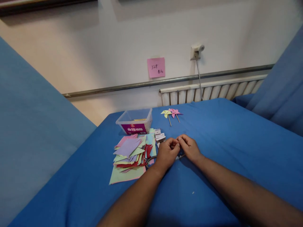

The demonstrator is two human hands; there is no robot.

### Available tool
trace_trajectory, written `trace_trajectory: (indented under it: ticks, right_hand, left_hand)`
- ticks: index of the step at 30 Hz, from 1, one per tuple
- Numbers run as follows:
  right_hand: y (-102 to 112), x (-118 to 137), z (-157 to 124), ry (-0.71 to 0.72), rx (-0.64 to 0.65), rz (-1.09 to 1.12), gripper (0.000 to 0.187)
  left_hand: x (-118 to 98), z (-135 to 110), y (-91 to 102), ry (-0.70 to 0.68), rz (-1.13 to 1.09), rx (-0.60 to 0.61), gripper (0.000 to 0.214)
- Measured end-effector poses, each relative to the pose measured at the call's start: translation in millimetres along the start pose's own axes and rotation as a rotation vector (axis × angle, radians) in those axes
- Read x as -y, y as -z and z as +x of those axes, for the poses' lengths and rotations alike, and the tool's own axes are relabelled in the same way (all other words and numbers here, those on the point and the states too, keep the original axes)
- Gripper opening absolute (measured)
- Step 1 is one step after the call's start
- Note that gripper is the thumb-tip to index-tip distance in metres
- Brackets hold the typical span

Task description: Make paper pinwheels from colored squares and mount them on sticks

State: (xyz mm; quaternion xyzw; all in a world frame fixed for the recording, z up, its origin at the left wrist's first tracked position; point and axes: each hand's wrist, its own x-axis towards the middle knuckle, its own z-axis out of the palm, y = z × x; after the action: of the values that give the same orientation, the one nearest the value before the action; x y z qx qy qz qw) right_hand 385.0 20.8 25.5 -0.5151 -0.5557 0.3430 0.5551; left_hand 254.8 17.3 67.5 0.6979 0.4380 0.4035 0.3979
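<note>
My left hand (167, 153) and my right hand (190, 148) meet over the middle of the blue-covered table, thumbs and fingers pinched together. Whatever lies between the fingertips is too small or too hidden to name. Under my left hand lie what look like scissors (148, 162), with a dark loop handle showing at its left. Close by on the left is a loose pile of coloured paper sheets (129, 148), purple, green, red and pink. Small white printed cards (160, 136) lie just beyond my left hand.
Behind the paper stands a clear plastic box (134, 119) with a purple label and thin yellow sticks inside. A yellow pinwheel (166, 113) and a pink pinwheel (174, 113) lie at the back. A radiator (210, 91) and pipe (142, 84) run along the wall; blue curtains hang on both sides.
</note>
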Motion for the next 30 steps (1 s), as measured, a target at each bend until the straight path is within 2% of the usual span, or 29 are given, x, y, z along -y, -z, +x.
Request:
trace_trajectory:
  ticks: [6, 11, 13, 15, 18, 22, 24, 26, 30]
  right_hand:
    - [-2.5, -17.9, 14.2, -0.086, 0.127, 0.057, 0.029]
    - [-1.9, -18.2, 10.9, -0.093, 0.157, 0.101, 0.027]
    - [-1.4, -16.5, 8.8, -0.109, 0.177, 0.093, 0.027]
    - [-1.0, -13.7, 7.1, -0.136, 0.205, 0.092, 0.027]
    - [-0.3, -8.4, 5.4, -0.168, 0.229, 0.106, 0.027]
    - [0.5, -3.2, 4.1, -0.185, 0.244, 0.092, 0.027]
    - [0.6, -2.7, 3.6, -0.18, 0.253, 0.085, 0.025]
    - [0.5, -3.0, 3.1, -0.175, 0.258, 0.086, 0.024]
    - [0.3, -4.4, 2.1, -0.169, 0.268, 0.088, 0.022]
  left_hand:
    - [-5.3, 4.1, 7.6, 0.017, -0.006, -0.014, 0.014]
    - [-3.4, 0.8, 6.3, -0.025, 0.136, 0.042, 0.015]
    - [-7.5, 1.6, 11.1, -0.057, 0.238, 0.048, 0.015]
    - [-15.7, 5.2, 24.0, -0.075, 0.398, 0.012, 0.016]
    - [-29.9, 12.8, 59.4, -0.032, 0.687, -0.153, 0.019]
    - [-35.5, 16.4, 117.4, 0.239, 1.0, -0.347, 0.026]
    - [-31.2, 14.3, 137.8, 0.422, 1.077, -0.313, 0.036]
    - [-25.3, 11.4, 148.2, 0.53, 1.071, -0.231, 0.046]
    - [-18.0, 7.8, 148.0, 0.554, 1.04, -0.079, 0.037]
